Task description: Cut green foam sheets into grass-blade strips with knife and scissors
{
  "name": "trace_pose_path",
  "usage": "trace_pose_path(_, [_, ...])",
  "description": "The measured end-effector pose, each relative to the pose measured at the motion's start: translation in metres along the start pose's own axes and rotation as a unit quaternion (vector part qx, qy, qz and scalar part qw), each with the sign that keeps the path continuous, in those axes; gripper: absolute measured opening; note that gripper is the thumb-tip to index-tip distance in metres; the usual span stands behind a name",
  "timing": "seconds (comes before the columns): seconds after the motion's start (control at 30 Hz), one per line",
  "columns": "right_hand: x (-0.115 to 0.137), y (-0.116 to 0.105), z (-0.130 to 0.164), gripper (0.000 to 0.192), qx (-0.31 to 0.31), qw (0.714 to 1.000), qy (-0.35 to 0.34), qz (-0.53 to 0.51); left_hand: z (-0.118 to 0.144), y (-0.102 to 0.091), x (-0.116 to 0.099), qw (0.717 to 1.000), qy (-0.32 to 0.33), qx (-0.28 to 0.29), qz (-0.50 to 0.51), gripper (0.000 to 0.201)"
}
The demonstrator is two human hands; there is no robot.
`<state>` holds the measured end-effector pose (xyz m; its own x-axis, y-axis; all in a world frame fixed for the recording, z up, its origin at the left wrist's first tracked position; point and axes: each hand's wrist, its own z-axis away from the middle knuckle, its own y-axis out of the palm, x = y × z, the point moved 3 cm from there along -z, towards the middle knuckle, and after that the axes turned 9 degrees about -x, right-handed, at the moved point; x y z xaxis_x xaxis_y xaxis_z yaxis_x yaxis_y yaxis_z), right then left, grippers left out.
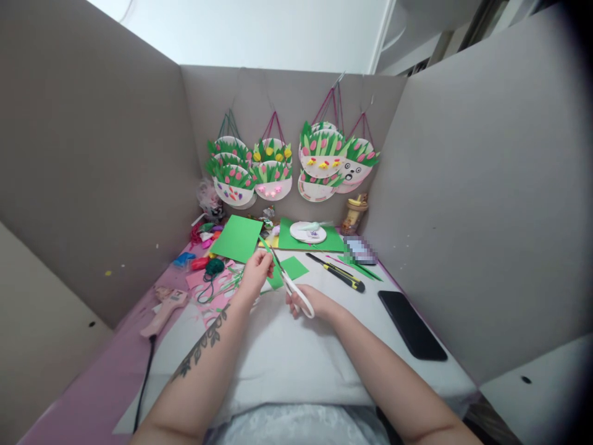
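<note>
Cutting green paper at a cluttered craft table.

Left hand (256,270) pinching green paper (286,271); right hand (309,301) gripping scissors (291,285), fingers mostly hidden. Nearby: utility knife (337,272), phone (411,324), glue gun (164,309).

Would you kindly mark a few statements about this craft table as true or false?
1. The right hand holds white-handled scissors. True.
2. The left hand grips the pink glue gun. False: it holds a green paper piece; the glue gun lies apart at the left.
3. A black phone lies flat at the right. True.
4. The yellow-and-black utility knife hangs on the back wall. False: it lies on the table; paper-plate baskets hang there.
</note>
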<state>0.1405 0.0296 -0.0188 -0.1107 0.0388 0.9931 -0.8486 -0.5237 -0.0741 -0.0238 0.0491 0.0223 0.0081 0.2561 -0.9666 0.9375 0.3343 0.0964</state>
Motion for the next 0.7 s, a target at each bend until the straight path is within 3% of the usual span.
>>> trace_pose_path(0.7, [-0.016,-0.001,-0.009,0.027,-0.037,0.999,-0.004,0.01,-0.003,-0.001,0.006,1.0,0.02,-0.002,0.012,0.023])
